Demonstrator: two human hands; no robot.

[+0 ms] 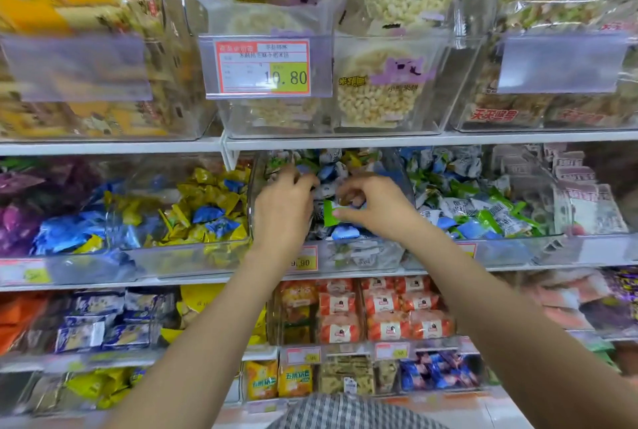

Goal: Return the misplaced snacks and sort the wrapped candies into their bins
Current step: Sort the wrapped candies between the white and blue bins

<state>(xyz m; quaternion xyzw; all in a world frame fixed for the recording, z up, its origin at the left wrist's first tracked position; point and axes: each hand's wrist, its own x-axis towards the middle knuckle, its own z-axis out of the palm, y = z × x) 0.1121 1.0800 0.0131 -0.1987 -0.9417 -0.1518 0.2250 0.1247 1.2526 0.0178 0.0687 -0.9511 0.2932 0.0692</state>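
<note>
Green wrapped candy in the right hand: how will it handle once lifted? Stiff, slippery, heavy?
Probably light: the right hand holds the green wrapped candy with a finger-and-thumb pinch alone. Its smooth film wrapper looks slick, so it may slide out of a loose pinch. The flat wrapper end sticking out likely flexes and crinkles rather than staying stiff.

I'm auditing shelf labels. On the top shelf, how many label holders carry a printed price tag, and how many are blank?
Holder with price tag: 1
Blank holder: 2
Total: 3
</note>
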